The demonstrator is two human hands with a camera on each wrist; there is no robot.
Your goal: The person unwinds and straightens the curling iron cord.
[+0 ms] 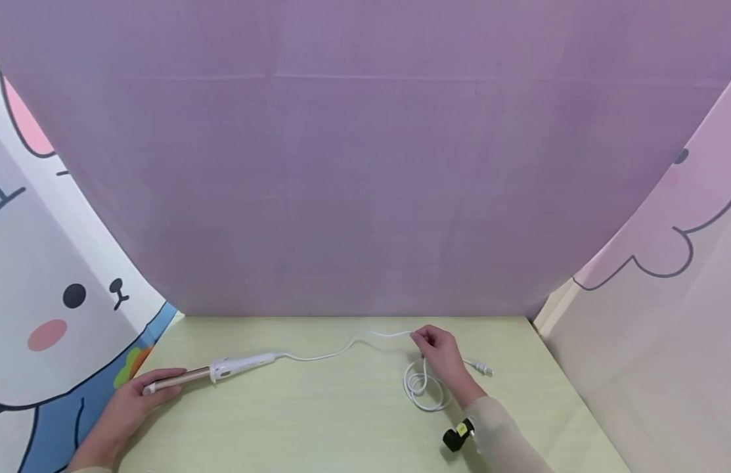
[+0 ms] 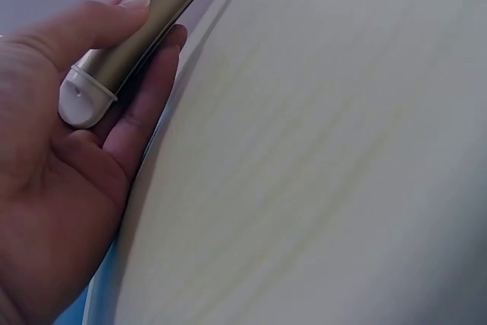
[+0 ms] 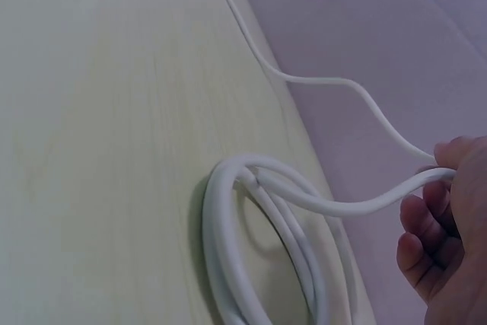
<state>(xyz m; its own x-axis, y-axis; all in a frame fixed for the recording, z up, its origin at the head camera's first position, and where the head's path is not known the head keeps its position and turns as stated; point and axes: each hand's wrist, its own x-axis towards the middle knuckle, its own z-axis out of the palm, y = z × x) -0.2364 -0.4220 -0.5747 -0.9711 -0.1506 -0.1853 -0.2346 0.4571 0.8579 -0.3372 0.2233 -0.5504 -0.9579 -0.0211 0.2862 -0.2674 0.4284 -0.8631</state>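
Observation:
A curling iron [image 1: 242,365] with a white handle and a gold barrel lies at the left of the table, its cord running rightward. My left hand [image 1: 142,393] holds the barrel near its white tip; in the left wrist view the thumb lies over the gold barrel [image 2: 169,7] and the fingers pass beneath. With thumb and fingertips, my right hand [image 1: 441,351] pinches the white cord [image 3: 358,207] above the table. Below that hand lies a loose coil of cord [image 1: 414,394]. The plug [image 1: 482,368] rests just right of the right wrist.
The pale wooden table [image 1: 318,420] ends at a purple cloth backdrop [image 1: 365,197]. Printed cloths hang at the left [image 1: 40,276] and right [image 1: 666,315]. A small black device with a yellow patch [image 1: 458,435] is by the right sleeve.

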